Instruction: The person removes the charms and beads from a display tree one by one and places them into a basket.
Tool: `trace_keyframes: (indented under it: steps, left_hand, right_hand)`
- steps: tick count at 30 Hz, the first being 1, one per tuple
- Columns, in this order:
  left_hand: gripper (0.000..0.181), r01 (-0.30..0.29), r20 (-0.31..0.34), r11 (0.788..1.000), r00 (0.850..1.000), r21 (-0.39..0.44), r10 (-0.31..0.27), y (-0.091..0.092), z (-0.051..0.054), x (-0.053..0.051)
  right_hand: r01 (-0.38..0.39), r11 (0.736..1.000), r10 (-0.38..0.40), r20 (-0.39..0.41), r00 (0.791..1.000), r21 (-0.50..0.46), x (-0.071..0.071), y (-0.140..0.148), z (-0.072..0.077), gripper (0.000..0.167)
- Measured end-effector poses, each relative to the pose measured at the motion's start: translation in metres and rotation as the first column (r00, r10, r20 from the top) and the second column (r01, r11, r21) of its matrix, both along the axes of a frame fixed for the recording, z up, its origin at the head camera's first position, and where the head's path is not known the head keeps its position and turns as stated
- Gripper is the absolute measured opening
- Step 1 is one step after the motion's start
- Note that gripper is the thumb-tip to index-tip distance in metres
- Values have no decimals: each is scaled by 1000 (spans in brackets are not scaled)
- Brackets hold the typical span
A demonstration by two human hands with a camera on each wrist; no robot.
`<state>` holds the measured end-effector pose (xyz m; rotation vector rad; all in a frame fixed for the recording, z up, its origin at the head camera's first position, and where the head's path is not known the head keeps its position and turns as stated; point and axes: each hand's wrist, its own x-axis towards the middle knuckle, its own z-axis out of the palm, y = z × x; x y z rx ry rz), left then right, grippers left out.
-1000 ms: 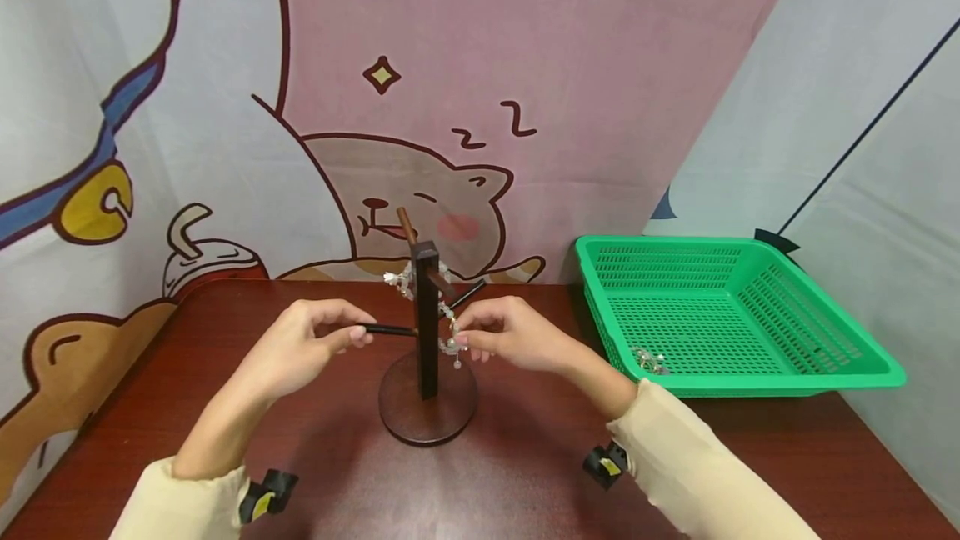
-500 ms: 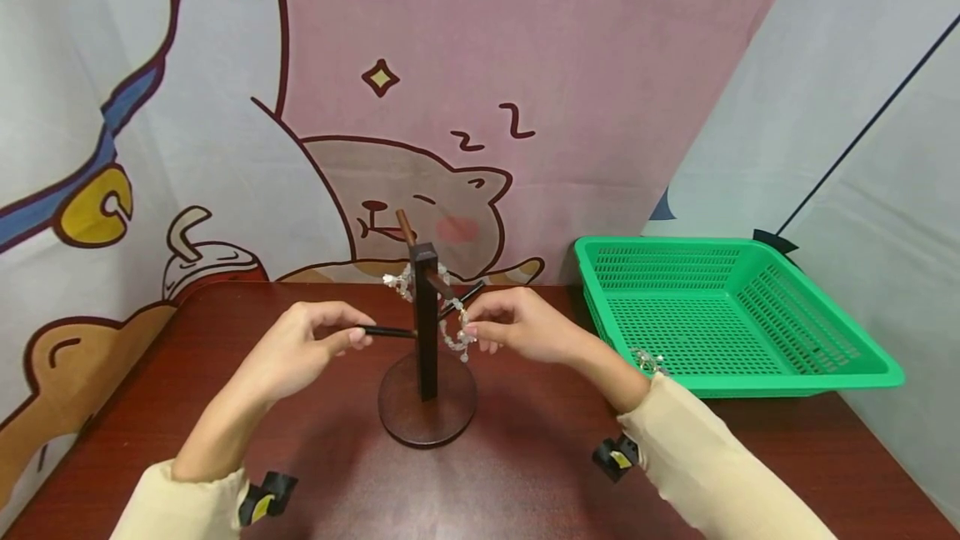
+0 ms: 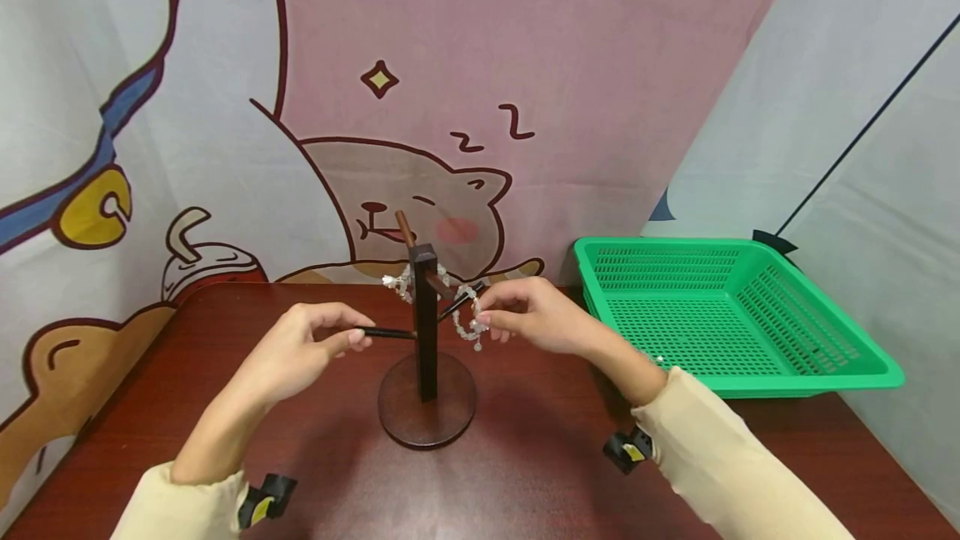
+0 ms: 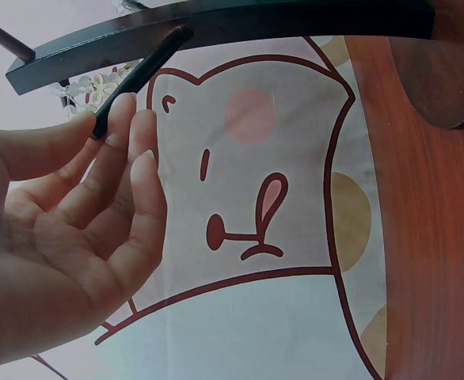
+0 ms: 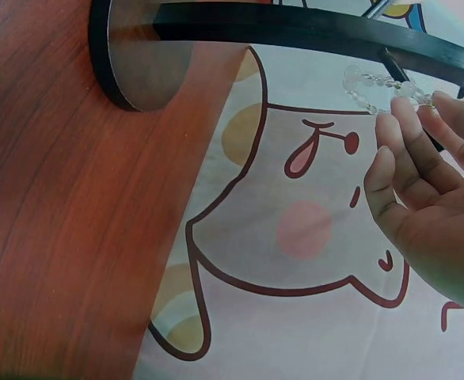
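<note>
A dark wooden stand (image 3: 427, 332) with a round base and several pegs is upright on the table. My left hand (image 3: 300, 348) pinches the end of its lower left peg (image 4: 141, 75) between thumb and fingers. With thumb and fingertips, my right hand (image 3: 536, 315) pinches a clear beaded bracelet (image 3: 460, 326) that has a small dangling charm. This bracelet is beside the lower right peg (image 3: 451, 307); whether the peg passes through its loop I cannot tell. Another beaded bracelet (image 3: 401, 283) with a white flower hangs behind the post, near the top.
A green plastic basket (image 3: 750, 394) is on the right of the table, with a small piece of beaded jewellery (image 3: 660, 359) mostly hidden behind my right forearm. A cartoon-printed cloth (image 3: 600, 65) hangs behind the reddish-brown table (image 3: 315, 473).
My right hand has moved right and slightly up with the bracelet, away from the post and past the upper front peg's tip. The left hand keeps its hold on the peg.
</note>
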<state>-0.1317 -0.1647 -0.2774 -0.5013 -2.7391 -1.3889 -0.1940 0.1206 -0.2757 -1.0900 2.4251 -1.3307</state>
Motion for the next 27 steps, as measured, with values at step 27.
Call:
trace_keyframes:
  steps: [27]
  left_hand:
    - [12, -6, 7, 1000, 1000, -19, 6, -1, 1, 0]
  right_hand:
    - [30, 1000, -30, -48, 998, 3, -2, 28, 16, 7]
